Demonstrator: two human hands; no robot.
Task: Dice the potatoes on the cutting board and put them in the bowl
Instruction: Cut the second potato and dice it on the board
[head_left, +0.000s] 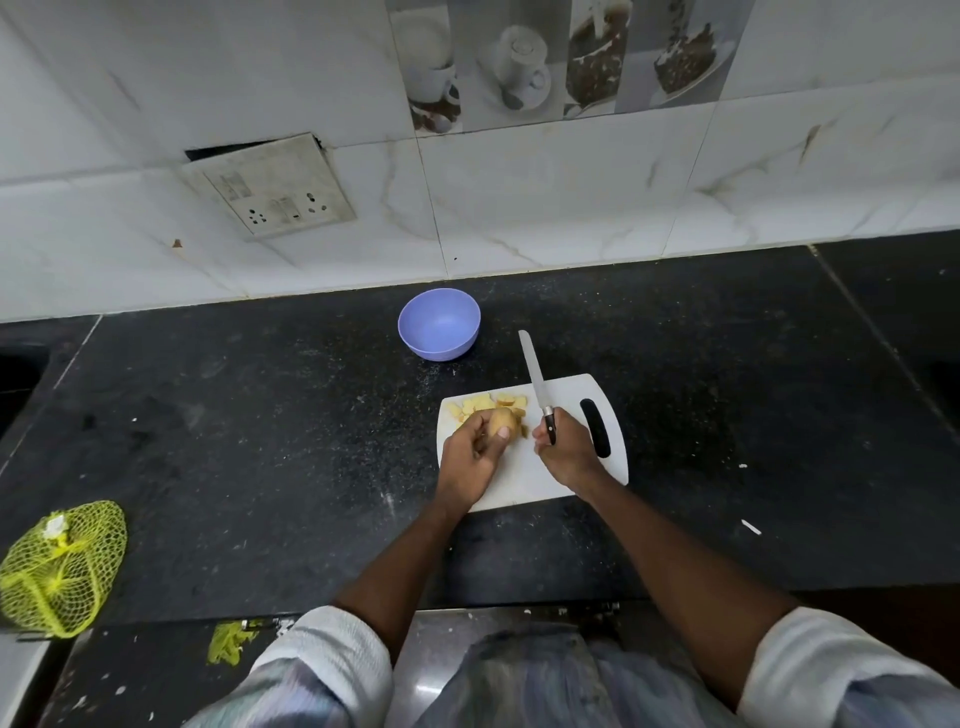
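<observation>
A white cutting board (571, 400) lies on the black counter. Several diced potato pieces (485, 402) sit at its far left corner. My left hand (470, 454) grips a whole potato (503, 420) over the board's left side. My right hand (566, 449) grips the black handle of a knife (535, 376), whose blade points away from me, lifted beside the potato and apart from it. A purple bowl (439, 325) stands beyond the board near the wall, with nothing visible inside.
A yellow mesh bag (60, 566) lies at the counter's front left edge. A switch and socket plate (272, 189) is on the tiled wall. The counter's front edge runs just below my forearms. A small yellow-green scrap (226, 644) lies lower down.
</observation>
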